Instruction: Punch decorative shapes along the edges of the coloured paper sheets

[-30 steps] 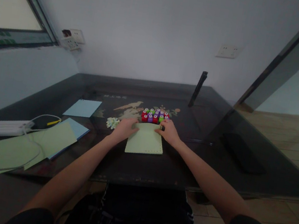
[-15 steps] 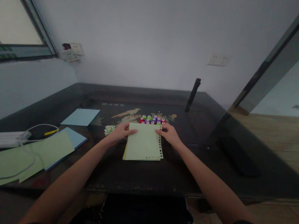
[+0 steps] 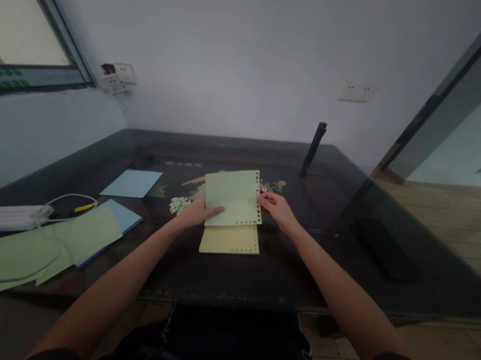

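Note:
A pale green sheet of paper [image 3: 233, 194] is lifted and slightly tilted, with punched holes along its right and lower edges. My left hand [image 3: 195, 214] grips its lower left side, thumb on top and fingers hidden behind. Pinched at the punched right edge is my right hand [image 3: 278, 211]. Beneath the sheet, a yellow sheet [image 3: 228, 240] with small holes lies on the dark table. The green sheet covers most of the small colourful round pieces; a red and white one [image 3: 264, 191] shows beside my right fingers. Left of my left hand is a pile of small pale pieces [image 3: 178, 204].
Blue paper [image 3: 131, 183] and green sheets [image 3: 23, 255] lie on the left, with a white power strip [image 3: 3, 218] and its cable. A black upright object [image 3: 313, 150] stands at the back right. A dark flat object [image 3: 385, 248] rests on the right.
Both hands still hold the green sheet, which has moved up and away from me and turned slightly. The yellow sheet beneath is now uncovered, and most of the colourful pieces are hidden.

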`<state>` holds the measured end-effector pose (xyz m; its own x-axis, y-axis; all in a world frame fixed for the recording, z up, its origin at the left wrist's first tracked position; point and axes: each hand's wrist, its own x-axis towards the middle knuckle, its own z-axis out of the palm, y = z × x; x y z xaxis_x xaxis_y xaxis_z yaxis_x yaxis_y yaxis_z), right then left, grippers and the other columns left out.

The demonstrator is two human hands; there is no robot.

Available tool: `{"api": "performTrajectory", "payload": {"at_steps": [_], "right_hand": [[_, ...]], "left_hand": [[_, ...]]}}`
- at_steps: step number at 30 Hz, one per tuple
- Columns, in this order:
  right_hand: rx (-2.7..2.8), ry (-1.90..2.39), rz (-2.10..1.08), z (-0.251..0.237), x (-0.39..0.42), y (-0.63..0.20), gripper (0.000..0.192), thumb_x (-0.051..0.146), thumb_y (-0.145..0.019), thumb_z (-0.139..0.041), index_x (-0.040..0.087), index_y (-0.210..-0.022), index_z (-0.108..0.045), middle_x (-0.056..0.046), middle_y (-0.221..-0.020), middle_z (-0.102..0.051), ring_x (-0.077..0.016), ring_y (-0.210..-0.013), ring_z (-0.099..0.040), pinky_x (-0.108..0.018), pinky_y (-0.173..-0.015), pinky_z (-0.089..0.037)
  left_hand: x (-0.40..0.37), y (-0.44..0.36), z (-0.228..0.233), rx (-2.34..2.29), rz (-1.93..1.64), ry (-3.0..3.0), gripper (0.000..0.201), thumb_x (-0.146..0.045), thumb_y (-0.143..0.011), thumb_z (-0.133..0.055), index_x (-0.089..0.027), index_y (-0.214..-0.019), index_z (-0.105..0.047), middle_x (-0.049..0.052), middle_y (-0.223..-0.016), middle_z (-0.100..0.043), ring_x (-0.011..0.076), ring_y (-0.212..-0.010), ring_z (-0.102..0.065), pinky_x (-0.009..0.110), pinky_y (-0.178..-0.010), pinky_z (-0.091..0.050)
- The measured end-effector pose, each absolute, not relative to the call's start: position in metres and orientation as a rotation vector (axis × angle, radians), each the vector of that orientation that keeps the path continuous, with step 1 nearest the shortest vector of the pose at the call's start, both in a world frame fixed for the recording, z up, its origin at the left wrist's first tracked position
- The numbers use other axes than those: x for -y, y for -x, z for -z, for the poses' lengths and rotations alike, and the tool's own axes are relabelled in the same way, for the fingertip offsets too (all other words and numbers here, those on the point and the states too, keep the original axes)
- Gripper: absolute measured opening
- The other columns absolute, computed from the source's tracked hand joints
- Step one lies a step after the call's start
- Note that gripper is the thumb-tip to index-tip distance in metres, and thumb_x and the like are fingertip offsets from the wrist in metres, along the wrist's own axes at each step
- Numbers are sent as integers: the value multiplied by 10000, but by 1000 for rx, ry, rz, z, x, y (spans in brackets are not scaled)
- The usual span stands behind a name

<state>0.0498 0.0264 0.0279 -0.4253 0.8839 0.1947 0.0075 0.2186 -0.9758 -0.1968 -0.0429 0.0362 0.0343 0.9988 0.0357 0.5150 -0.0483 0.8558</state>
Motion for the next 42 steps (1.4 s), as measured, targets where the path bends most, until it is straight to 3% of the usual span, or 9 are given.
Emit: {"api": "performTrajectory", "payload": {"at_steps": [6,13,27,35,42], "right_hand": [[1733,873,-1362,-27,-23,-47,344,480,-610,-744,179,-620,-577,-9,-618,-638,-142,-576,-567,-296,-587,-453],[1598,854,-1396,-26,-24,-46,317,463,-609,-754,196,-648,-587,-18,-645,-666,-176,-630,-623,-359,-683,-503],[1607,836,-1256,-25,-24,-47,277,450,-660,-718,196,-671,-608,-17,-661,-648,-166,-621,-600,-350,-679,-494],[1565,847,-1300,-30,-26,-45,409,578,-609,-708,180,-672,-638,-10,-636,-634,-168,-618,-586,-333,-622,-520],[1542,860,-1280,-30,-26,-46,510,682,-669,-608,173,-663,-633,-20,-599,-618,-154,-557,-563,-305,-557,-502]], "left_hand": [[43,193,-40,-1607,-1067,-1621,433,-415,-757,-590,-120,-1073,-623,142,-1081,-688,280,-952,-655,400,-812,-534],[41,197,-31,-1521,-1000,-1712,427,-423,-739,-621,-137,-1055,-629,127,-1098,-681,268,-994,-644,397,-873,-512],[40,196,-30,-1491,-966,-1774,463,-342,-713,-660,-130,-1119,-591,128,-1163,-646,258,-1047,-610,417,-933,-468],[40,196,-30,-1495,-977,-1789,427,-317,-695,-667,-97,-1055,-604,143,-1108,-665,267,-1008,-616,421,-918,-458],[35,200,-22,-1477,-1019,-1773,421,-321,-701,-661,-109,-1061,-608,150,-1122,-657,272,-1024,-606,419,-905,-460]]}}
